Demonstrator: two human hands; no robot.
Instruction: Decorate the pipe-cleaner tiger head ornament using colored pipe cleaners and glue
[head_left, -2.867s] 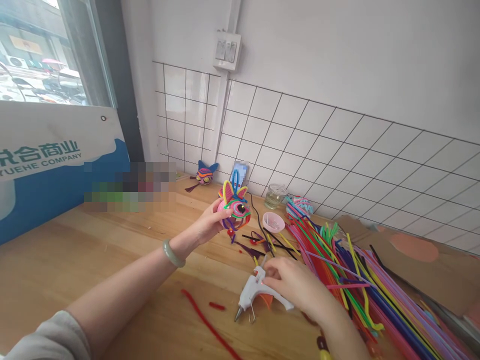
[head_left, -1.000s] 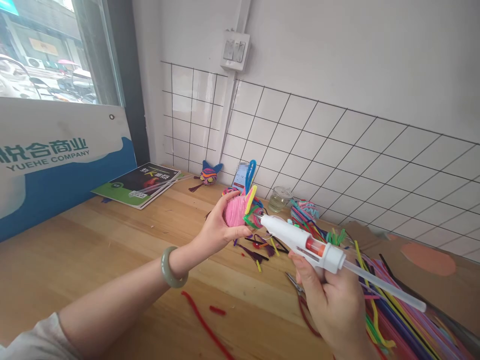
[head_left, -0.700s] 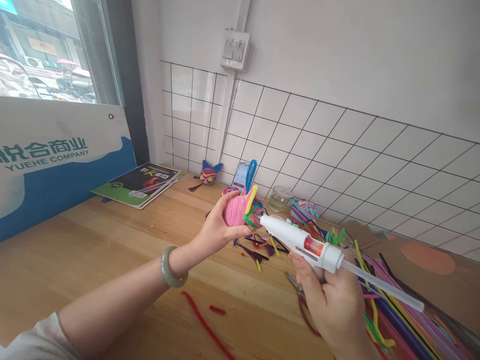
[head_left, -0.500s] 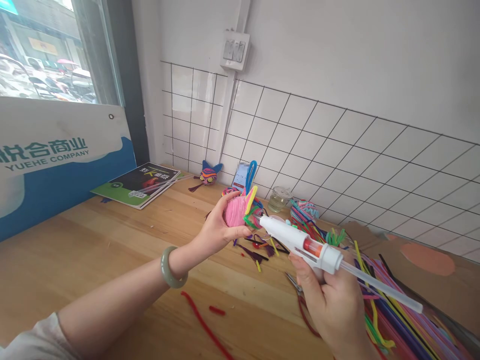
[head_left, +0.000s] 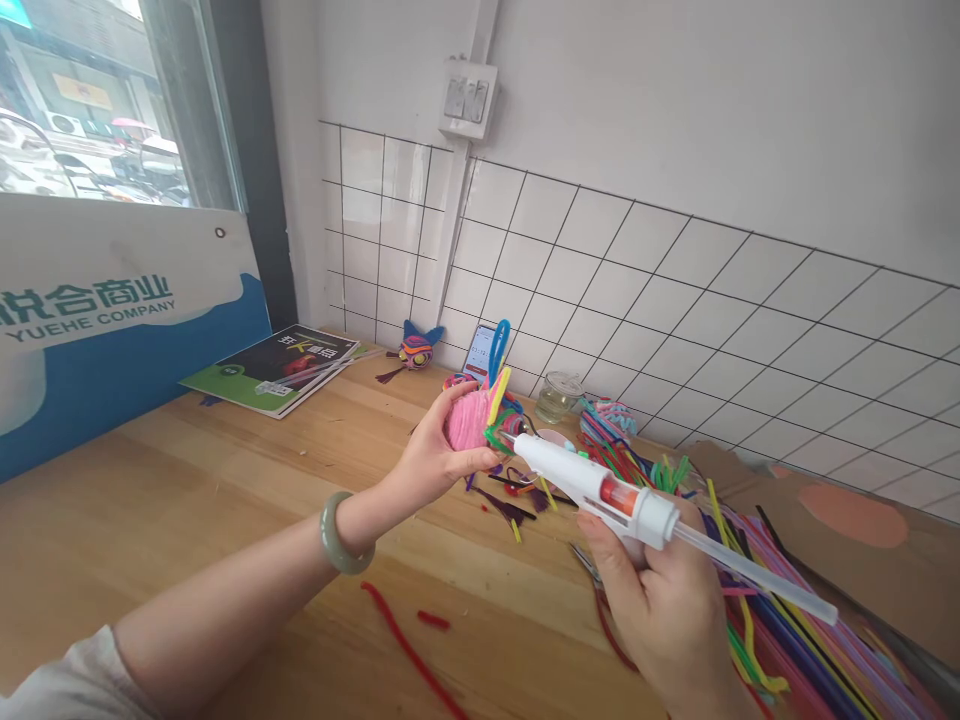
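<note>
My left hand (head_left: 433, 448) is wrapped round a pink fuzzy ball ornament (head_left: 466, 420), raised above the table. Yellow and green pipe-cleaner trim and a blue loop stick out from its right side and top. My right hand (head_left: 660, 590) grips a white hot glue gun (head_left: 577, 470) with a clear glue stick (head_left: 765, 575) jutting from its rear. The gun's nozzle is at the green trim; whether it touches cannot be made out. Part of the ornament's far side is hidden.
Scissors (head_left: 611, 620) lie by my right hand, beside a heap of coloured pipe cleaners (head_left: 817, 630). Red pipe-cleaner pieces (head_left: 409, 640) lie in front. Behind stand a finished-looking eared ornament (head_left: 417, 347), a phone (head_left: 480, 352) and a glass jar (head_left: 558, 398). Magazines (head_left: 277, 370) lie left.
The glue gun has shifted slightly left, its nozzle now closer in at the green trim. My left hand and the ornament have barely moved.
</note>
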